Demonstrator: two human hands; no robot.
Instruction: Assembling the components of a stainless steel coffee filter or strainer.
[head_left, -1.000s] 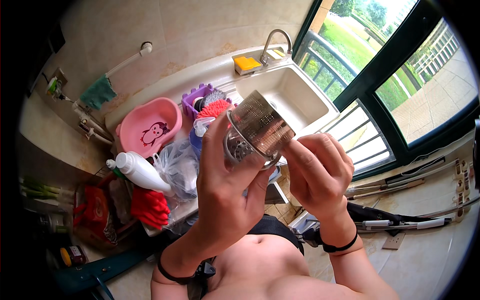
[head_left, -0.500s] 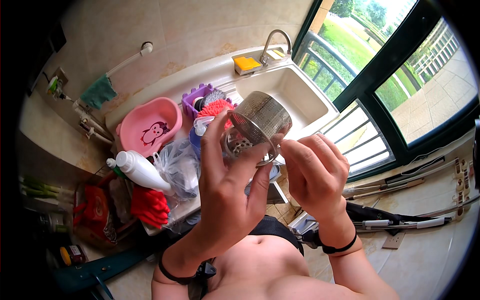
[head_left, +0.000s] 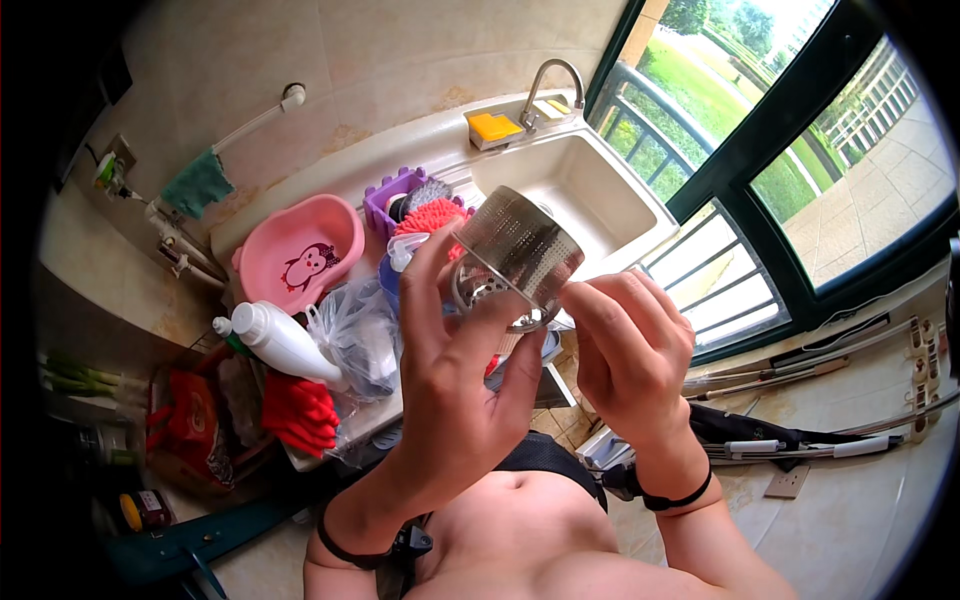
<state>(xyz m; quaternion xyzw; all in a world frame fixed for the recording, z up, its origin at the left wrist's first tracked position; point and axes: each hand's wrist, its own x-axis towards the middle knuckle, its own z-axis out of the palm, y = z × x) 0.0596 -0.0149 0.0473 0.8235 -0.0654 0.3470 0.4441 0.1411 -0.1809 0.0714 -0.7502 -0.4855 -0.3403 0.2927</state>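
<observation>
My left hand [head_left: 455, 365] is wrapped round a perforated metal strainer basket [head_left: 522, 243], held up tilted in front of the sink. Larger round holes show in a shiny metal part [head_left: 480, 280] below the basket's rim; whether it belongs to the basket I cannot tell. My right hand [head_left: 632, 355] is closed in a pinch, its thumb and forefinger tips against or close to the basket's right edge. Anything between those fingertips is too small to make out.
Behind is a white sink [head_left: 600, 180] with a curved faucet [head_left: 550, 75] and a yellow sponge [head_left: 493, 127]. On the left stand a pink basin [head_left: 335, 225], purple basket [head_left: 380, 210], white bottle [head_left: 285, 345], plastic bag [head_left: 365, 335] and red cloth [head_left: 300, 410]. A window fills the right.
The strainer basket has turned a little in my left hand, so its rim shows more edge-on. My right fingertips have shifted slightly along its edge.
</observation>
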